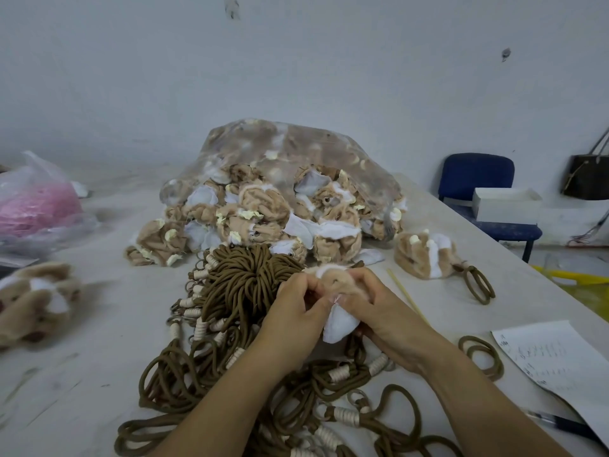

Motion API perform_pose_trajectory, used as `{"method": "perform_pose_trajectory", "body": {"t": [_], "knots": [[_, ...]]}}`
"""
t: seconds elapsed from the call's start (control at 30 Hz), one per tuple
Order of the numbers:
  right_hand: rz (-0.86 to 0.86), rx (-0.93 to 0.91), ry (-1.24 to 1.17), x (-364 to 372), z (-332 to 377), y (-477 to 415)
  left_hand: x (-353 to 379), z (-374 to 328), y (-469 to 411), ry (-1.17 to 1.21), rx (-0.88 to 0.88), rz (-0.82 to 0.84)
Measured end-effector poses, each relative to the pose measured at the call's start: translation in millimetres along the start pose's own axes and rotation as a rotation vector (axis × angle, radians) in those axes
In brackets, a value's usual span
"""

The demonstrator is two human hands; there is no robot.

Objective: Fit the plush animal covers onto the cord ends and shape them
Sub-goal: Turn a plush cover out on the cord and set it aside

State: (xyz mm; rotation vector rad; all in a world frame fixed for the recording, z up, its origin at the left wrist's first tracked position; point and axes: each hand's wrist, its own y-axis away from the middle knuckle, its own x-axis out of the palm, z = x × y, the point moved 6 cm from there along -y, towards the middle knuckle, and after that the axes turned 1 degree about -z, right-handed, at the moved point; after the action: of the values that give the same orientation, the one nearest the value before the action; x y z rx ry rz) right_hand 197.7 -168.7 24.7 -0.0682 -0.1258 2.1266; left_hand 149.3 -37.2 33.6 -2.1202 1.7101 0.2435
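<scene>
on the pale worktable [99, 341], far middle, sits the big clear bag [296, 153], its mouth open toward us, with tan-and-white plush covers [260, 209] spilling out in a heap. right in front of it the brown cord bundle [240, 285] fans out, its loops sprawling down to the near edge and cream-wrapped ends poking out along its left side. over the bundle's right side, both hands are in play: left hand [296, 308] and right hand [379, 311] close together, fingers curled, each pinching the one plush cover [333, 282] between them, tan face up top, white fabric hanging down between the palms. off to the right, another plush animal [425, 255] lies on the table, a brown cord loop coming out of it. between it and the right hand, a thin stick [407, 295] lies flat.
</scene>
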Motion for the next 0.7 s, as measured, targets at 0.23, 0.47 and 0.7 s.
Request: {"method": "perform_pose_trajectory", "body": {"t": [0.23,0.47,0.7], "knots": [[-0.250,-0.054,0.493,-10,6,-3,2,-7,1,-0.059,0.111,-0.055],[-0.297,0.061,0.321,-20,-4,-3,12,-4,4,0.221,-0.016,0.140],[-0.200,0.104,0.126,-13,-3,-1,11,2,3,0.128,-0.061,0.197]]}}
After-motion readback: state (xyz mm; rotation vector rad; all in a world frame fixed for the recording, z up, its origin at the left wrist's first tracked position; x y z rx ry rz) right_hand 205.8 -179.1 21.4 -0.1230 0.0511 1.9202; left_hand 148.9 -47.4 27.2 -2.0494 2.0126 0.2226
